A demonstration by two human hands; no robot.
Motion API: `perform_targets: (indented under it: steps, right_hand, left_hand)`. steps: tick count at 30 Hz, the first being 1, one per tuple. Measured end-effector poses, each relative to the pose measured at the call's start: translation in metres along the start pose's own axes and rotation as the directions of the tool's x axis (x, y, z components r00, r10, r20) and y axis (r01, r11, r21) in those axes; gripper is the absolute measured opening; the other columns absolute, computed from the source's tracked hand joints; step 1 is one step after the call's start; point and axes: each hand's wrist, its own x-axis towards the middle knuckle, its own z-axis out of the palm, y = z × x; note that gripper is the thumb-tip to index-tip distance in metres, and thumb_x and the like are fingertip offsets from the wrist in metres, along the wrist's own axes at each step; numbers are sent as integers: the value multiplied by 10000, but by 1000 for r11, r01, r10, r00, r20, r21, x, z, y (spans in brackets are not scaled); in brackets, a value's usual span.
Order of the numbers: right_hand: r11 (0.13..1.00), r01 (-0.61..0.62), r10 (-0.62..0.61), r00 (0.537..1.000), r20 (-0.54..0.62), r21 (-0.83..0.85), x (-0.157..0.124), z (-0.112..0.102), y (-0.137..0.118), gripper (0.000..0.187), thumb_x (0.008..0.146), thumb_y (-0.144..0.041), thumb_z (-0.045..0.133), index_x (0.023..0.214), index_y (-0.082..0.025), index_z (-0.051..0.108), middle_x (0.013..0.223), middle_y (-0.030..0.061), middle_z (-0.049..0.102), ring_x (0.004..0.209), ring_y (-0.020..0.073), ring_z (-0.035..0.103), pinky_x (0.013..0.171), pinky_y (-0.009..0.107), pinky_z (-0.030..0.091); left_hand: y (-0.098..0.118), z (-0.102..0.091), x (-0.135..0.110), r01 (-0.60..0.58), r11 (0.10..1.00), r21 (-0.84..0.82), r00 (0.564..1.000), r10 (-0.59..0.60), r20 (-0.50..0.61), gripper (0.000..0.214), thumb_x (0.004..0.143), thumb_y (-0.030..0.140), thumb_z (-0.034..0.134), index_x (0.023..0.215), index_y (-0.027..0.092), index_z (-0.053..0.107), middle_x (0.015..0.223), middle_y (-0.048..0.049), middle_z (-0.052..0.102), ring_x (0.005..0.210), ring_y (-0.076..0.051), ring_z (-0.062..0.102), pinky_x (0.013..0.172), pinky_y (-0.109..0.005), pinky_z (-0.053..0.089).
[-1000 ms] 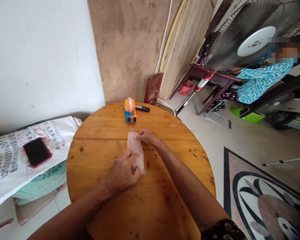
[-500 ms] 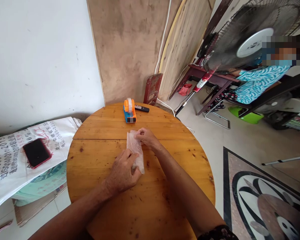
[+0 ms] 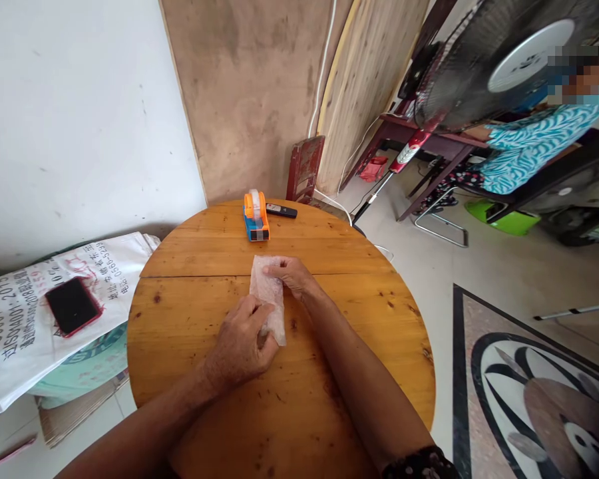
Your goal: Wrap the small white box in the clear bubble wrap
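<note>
A narrow, whitish translucent packet that looks like folded bubble wrap [image 3: 267, 287] lies along the middle of the round wooden table [image 3: 190, 306]. My left hand [image 3: 244, 339] grips its near end, thumb and fingers closed at the edge. At the far end, my right hand [image 3: 290, 276] pinches the right side, its thumb and forefinger over the top. Whatever the wrap may contain is hidden. Beyond both hands stands an orange and blue tape dispenser [image 3: 256, 216] with a roll of clear tape. A black remote-like object [image 3: 281, 211] lies just behind it.
A red-edged phone [image 3: 73, 306] rests on a white printed sack [image 3: 14, 332] left of the table. A brown chair back [image 3: 305, 167] stands behind the table. To the right are a large fan [image 3: 479, 73] and a seated person in a patterned blue top [image 3: 529, 150].
My right thumb and forefinger have shifted slightly left over the wrap's far end, which now looks flatter. The left hand keeps its grip. The camera view has turned a little.
</note>
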Motion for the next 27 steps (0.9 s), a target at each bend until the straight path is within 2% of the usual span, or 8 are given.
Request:
perform_targets:
  steps: [4, 9, 13, 16, 22, 27]
  right_hand:
    - [996, 60, -66, 993, -100, -66, 6, 3, 13, 230, 549, -336, 711, 644, -187, 564, 622, -51, 549, 578, 102, 456, 555, 236, 368]
    - [981, 108, -133, 979, -153, -164, 13, 3, 22, 213, 568, -316, 671, 582, -196, 495, 581, -71, 459, 579, 95, 393, 536, 226, 306]
    - [977, 112, -140, 979, -152, -179, 11, 4, 20, 213, 577, -315, 659, 581, -197, 482, 585, -71, 437, 575, 91, 372, 534, 220, 308]
    - [982, 97, -121, 982, -144, -162, 6, 6, 13, 204, 589, -314, 652, 602, -198, 484, 604, -64, 456, 579, 91, 383, 535, 216, 325]
    - [994, 47, -56, 995, -87, -99, -1, 8, -6, 204, 585, -301, 659, 664, -204, 499, 614, -56, 500, 572, 99, 433, 547, 217, 373]
    - [994, 83, -83, 997, 0, -74, -23, 5, -27, 252, 595, -329, 707, 677, -202, 506, 625, -56, 509, 565, 96, 444, 553, 217, 367]
  left_hand:
    - [1, 0, -2, -47, 992, 117, 998, 52, -35, 342, 766, 169, 525, 1094, 141, 620, 977, -116, 544, 880, -242, 529, 760, -392, 516]
    - [1, -1, -2, -103, 967, 231, 994, 110, -17, 333, 745, 158, 551, 1068, 138, 629, 1307, -181, 535, 913, -266, 571, 807, -456, 524]
    - [1, -3, 1, -110, 972, 206, 994, 104, 39, 344, 744, 142, 538, 1079, 142, 617, 1184, -149, 644, 943, -285, 586, 848, -463, 529]
    - [1, -2, 2, -77, 989, 128, 997, 74, 27, 345, 753, 131, 512, 1086, 155, 603, 1109, -124, 675, 972, -277, 598, 906, -456, 521]
    - [-2, 1, 0, -8, 999, 40, 1000, 8, -6, 355, 770, 151, 517, 1115, 157, 601, 1089, -114, 657, 985, -261, 601, 943, -459, 505]
    - [-3, -1, -2, 34, 996, 82, 999, -30, -42, 334, 772, 189, 553, 1089, 165, 657, 1065, -129, 571, 955, -258, 576, 833, -425, 535]
